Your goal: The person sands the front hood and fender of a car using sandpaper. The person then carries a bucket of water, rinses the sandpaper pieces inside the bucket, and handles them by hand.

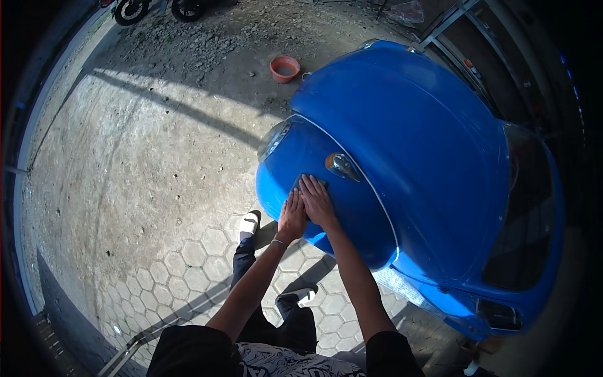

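Both hands press side by side on the rounded front fender [295, 151] of a blue car. A thin dark grey pad [322, 183] shows at the edges of the fingers, pinned against the paint; most of it is covered, so its exact kind cannot be told. My right hand [317, 200] lies over the pad with fingers stretched forward and close together. Touching it on the left, my left hand [293, 215] holds the pad's near side down, fingers also extended. Just beyond the fingertips sits a chrome turn signal [342, 166] with an amber lens.
A round headlight [274, 141] faces left at the fender's front. The blue hood [402, 125] rises to the right. On the dirt beyond stands an orange-red basin [284, 69] with liquid in it. Hexagonal pavers [195, 253] lie underfoot. Motorcycle wheels [130, 10] show far left.
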`<control>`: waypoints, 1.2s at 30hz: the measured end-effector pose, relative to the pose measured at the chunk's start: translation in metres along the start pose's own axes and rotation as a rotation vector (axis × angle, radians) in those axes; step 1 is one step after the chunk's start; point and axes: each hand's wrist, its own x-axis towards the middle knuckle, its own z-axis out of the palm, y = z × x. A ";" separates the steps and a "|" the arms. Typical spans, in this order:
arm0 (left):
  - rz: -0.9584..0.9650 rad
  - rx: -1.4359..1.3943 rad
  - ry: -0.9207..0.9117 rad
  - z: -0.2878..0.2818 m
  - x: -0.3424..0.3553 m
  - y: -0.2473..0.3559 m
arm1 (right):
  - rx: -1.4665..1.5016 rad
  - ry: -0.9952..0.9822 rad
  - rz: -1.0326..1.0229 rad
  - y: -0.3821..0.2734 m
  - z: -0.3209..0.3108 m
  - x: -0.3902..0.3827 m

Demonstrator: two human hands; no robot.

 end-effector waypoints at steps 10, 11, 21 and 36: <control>-0.007 -0.183 0.014 -0.033 0.143 -0.082 | -0.050 -0.141 0.106 0.035 0.034 0.161; -0.002 -0.204 -0.043 -0.038 0.163 -0.088 | -0.060 -0.141 0.112 0.042 0.036 0.176; 0.040 -0.316 -0.144 -0.034 0.088 -0.063 | -0.052 -0.166 0.171 0.001 0.006 0.102; 0.012 -0.072 -0.196 -0.052 0.223 -0.094 | 0.039 -0.234 0.252 0.084 0.042 0.203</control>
